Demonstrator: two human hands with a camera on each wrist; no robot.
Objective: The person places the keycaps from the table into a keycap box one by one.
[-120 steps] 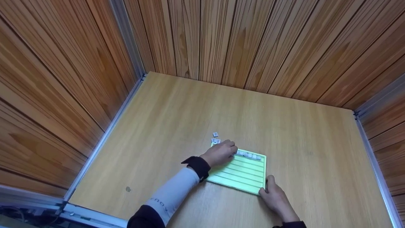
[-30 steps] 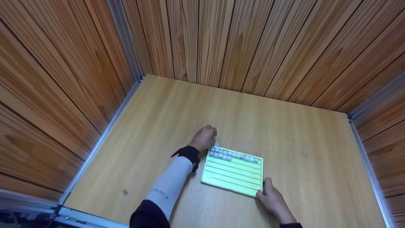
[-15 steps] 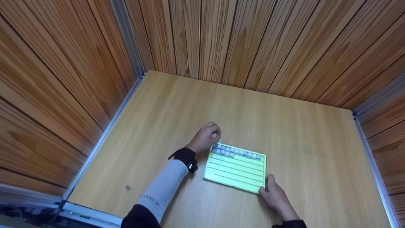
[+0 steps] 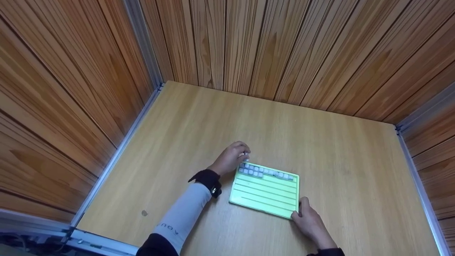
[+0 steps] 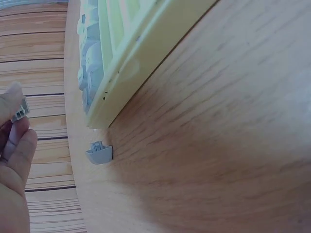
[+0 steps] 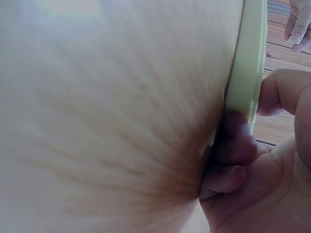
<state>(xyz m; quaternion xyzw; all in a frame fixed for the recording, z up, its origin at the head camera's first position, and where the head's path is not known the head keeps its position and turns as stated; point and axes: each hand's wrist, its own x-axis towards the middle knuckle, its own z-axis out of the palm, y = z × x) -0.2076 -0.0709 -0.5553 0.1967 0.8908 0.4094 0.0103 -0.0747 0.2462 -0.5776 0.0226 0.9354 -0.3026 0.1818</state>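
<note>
Off the far left corner of a yellow-green ridged tray point(image 4: 265, 195), my left hand point(image 4: 231, 156) pinches a small keycap point(image 5: 20, 110) between thumb and fingers. The stem side of that keycap shows in the left wrist view. A single grey keycap point(image 5: 99, 153) lies on the table beside the tray's corner, stem up. Pale keycaps point(image 4: 251, 172) sit along the tray's far row and the left part of the row before it. My right hand point(image 4: 310, 222) grips the near right corner, thumb on top and fingers curled against the side point(image 6: 243, 73).
The wooden table point(image 4: 177, 142) extends around the tray, with a small dark spot point(image 4: 144, 213) at the left. Wood-plank walls point(image 4: 249, 46) stand at the back and sides, edged by metal rails point(image 4: 117, 149).
My left hand has moved from over the tray's far row to beyond its far left corner and now pinches a keycap. My right hand keeps its grip on the near corner.
</note>
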